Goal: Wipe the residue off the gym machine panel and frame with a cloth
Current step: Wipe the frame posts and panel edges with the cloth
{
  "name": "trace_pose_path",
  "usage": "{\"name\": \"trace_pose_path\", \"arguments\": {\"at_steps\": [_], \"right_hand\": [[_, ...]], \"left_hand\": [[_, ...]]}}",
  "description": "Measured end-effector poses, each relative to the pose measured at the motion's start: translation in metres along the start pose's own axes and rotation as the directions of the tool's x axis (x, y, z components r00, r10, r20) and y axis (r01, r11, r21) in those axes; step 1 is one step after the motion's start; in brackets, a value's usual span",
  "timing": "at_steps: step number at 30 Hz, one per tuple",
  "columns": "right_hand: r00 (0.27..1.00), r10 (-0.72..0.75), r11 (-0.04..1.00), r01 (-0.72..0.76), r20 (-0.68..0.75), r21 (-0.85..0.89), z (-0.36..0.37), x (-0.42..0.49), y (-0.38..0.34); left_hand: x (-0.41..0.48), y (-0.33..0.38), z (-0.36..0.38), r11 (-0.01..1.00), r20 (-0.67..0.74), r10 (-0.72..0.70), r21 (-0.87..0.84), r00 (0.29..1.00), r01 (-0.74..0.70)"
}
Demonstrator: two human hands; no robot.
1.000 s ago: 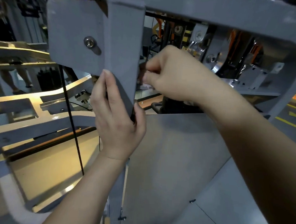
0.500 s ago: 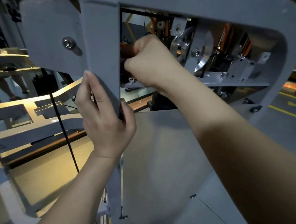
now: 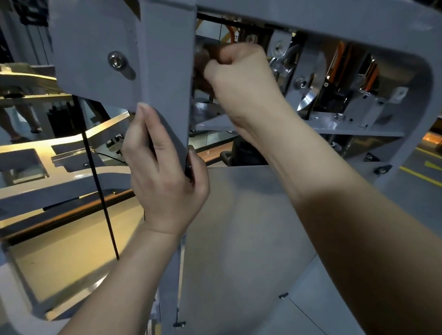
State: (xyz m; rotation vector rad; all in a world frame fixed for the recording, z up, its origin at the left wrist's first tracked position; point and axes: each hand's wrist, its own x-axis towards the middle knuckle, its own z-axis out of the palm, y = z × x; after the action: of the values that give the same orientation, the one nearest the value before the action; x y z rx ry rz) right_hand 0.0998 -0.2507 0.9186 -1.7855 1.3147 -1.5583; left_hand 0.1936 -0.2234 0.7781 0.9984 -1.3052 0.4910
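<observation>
a: what is the right hand (image 3: pixel 237 72) doing?
b: its grip is closed, fingers curled tight round a dark wad that i take for the cloth (image 3: pixel 208 53). only a sliver shows at the fingertips, so i can't swear to it.
a: where does that sit?
b: just beside the inner face of the frame upright (image 3: pixel 167 60), which lies to the left of the grip. the post's long axis runs top to bottom, so i'd judge the next stroke goes up or down along it.
a: and the left hand (image 3: pixel 162 174)?
b: lower on the same upright and clamped round it, with its fingers on the side away from the right hand and its thumb on the near edge. it steadies. the right hand is the one nearer the work.
a: the panel (image 3: pixel 239 233)?
b: below both grips, a broad grey sheet under the right forearm, with the cloth well above it. further left are a plate (image 3: pixel 93 37), its bolt (image 3: pixel 117 62), and a black cable (image 3: pixel 97 185) hanging down.
</observation>
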Motion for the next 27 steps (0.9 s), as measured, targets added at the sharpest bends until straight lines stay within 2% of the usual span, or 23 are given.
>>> {"name": "trace_pose_path", "arguments": {"at_steps": [1,3,6,10,14,16,18,20,22,25,27], "right_hand": [[1.000,-0.016,0.999,0.016,0.017,-0.035,-0.001,0.000,-0.001],[0.988,-0.066,0.985,0.087,0.142,-0.146,-0.012,-0.006,0.001],[0.941,-0.048,0.896,0.189,0.335,-0.402,-0.021,-0.018,-0.001],[0.940,0.112,0.781,0.117,0.322,-0.613,-0.008,-0.007,-0.017],[0.908,0.159,0.705,0.171,0.388,-0.689,-0.014,-0.007,-0.027],[0.894,0.061,0.678,0.290,0.444,-0.675,-0.024,-0.017,-0.025],[0.878,-0.030,0.699,0.360,0.478,-0.617,-0.031,-0.030,-0.023],[0.891,-0.017,0.707,0.331,0.453,-0.625,-0.029,-0.030,-0.021],[0.922,0.065,0.679,0.239,0.382,-0.694,-0.019,-0.017,-0.020],[0.935,0.179,0.692,0.102,0.306,-0.715,-0.004,0.001,-0.020],[0.932,0.173,0.683,0.120,0.319,-0.720,-0.007,0.001,-0.017]], "left_hand": [[0.000,0.000,0.000,1.000,0.000,-0.001,0.000,1.000,0.001],[-0.001,0.000,0.000,1.000,0.005,-0.006,-0.006,1.000,0.006],[-0.001,0.000,0.001,1.000,0.003,-0.009,0.002,1.000,0.009],[0.000,0.000,-0.001,1.000,0.011,-0.007,-0.002,1.000,0.007],[-0.001,-0.001,-0.003,1.000,0.023,-0.010,-0.023,1.000,0.010],[0.000,-0.002,-0.002,0.999,0.026,-0.014,-0.031,1.000,0.015],[0.000,-0.003,-0.001,0.999,0.027,-0.014,-0.040,1.000,0.015],[-0.001,-0.003,-0.002,0.999,0.025,-0.008,-0.046,1.000,0.009],[0.000,-0.002,-0.003,0.999,0.030,0.001,-0.053,1.000,0.001],[0.000,-0.002,-0.005,0.998,0.031,0.002,-0.060,1.000,0.000],[0.000,-0.003,-0.006,0.998,0.031,0.001,-0.069,1.000,0.001]]}}
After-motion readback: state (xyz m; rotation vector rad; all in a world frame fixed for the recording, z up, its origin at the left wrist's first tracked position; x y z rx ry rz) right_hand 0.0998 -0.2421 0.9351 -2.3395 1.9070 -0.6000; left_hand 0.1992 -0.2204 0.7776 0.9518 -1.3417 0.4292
